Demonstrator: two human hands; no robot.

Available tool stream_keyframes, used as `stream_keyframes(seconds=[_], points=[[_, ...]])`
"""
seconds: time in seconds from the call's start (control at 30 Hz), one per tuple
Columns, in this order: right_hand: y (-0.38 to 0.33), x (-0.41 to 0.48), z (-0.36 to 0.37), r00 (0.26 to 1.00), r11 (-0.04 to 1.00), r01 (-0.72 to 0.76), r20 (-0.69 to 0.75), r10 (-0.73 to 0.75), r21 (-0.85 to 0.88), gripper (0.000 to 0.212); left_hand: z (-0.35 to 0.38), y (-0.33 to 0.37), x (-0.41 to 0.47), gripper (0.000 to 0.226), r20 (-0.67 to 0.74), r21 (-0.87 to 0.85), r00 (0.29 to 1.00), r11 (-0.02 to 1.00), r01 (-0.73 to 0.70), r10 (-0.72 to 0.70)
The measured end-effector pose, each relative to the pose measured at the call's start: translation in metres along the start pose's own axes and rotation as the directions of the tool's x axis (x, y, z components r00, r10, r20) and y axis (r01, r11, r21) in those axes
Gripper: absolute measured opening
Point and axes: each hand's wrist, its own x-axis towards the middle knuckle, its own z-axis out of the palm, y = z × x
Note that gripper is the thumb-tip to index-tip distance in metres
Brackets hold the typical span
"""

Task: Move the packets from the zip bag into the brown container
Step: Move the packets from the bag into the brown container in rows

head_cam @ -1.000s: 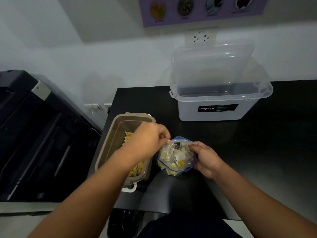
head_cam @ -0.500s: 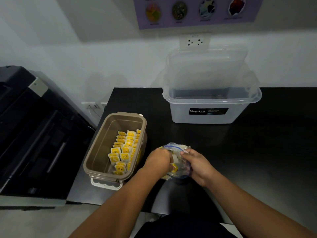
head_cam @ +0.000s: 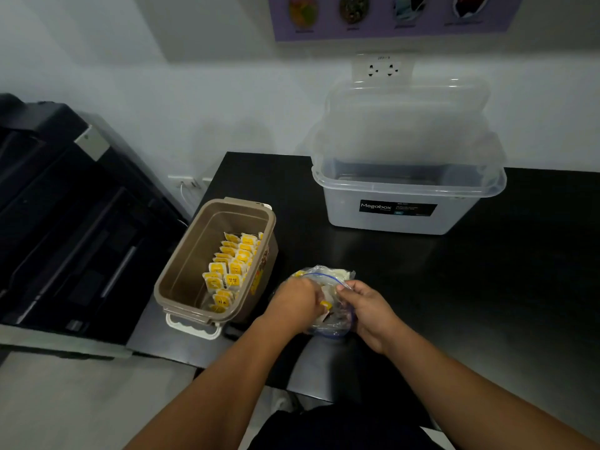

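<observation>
- A black counter (head_cam: pixel 487 287) runs along a white wall, with a black printer (head_cam: pixel 65 222) to its left. A clear storage box (head_cam: pixel 399 216) stands at the back, lid propped open.
- The open brown container (head_cam: pixel 181 271) holds rows of yellow packets (head_cam: pixel 232 271). The zip bag (head_cam: pixel 331 277) lies just beside it, to the right.
- The right hand (head_cam: pixel 367 306) pinches the bag's rim. The left hand (head_cam: pixel 297 300) curls its fingers inside the bag, and whether they grip a packet cannot be told.
- A second earlier, the left hand was above the container's right side, hiding most of the packets.
</observation>
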Motion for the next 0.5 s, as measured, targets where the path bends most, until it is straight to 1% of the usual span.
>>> stream_keyframes(seconds=[0.13,0.23,0.3,0.37,0.43,0.5], points=[[-0.005,0.004,0.0,0.999,1.0,-0.012,0.04,0.011,0.026,0.011,-0.01,-0.003,-0.002,0.016,-0.045,-0.184,0.998,0.982,0.037,-0.046],[-0.008,0.004,0.0,0.997,0.999,-0.021,0.07,0.018,0.041,0.012,-0.015,-0.004,-0.004,0.012,-0.034,-0.361,0.996,0.93,0.066,-0.083],[-0.01,0.005,0.0,0.997,0.999,-0.025,0.077,0.021,0.048,0.013,-0.017,-0.003,-0.007,0.009,-0.006,-0.538,0.995,0.839,0.082,-0.101],[-0.013,0.006,-0.001,0.996,0.998,-0.033,0.088,0.029,0.053,0.014,-0.018,-0.001,-0.012,0.01,0.031,-0.71,0.991,0.695,0.111,-0.127],[-0.014,0.005,-0.002,0.994,0.997,-0.049,0.105,0.042,0.063,0.015,-0.018,0.001,-0.017,0.01,0.059,-0.794,0.987,0.592,0.137,-0.149],[-0.014,0.004,-0.003,0.992,0.996,-0.06,0.114,0.052,0.07,0.015,-0.013,0.004,-0.02,0.009,0.087,-0.819,0.98,0.547,0.173,-0.179]])
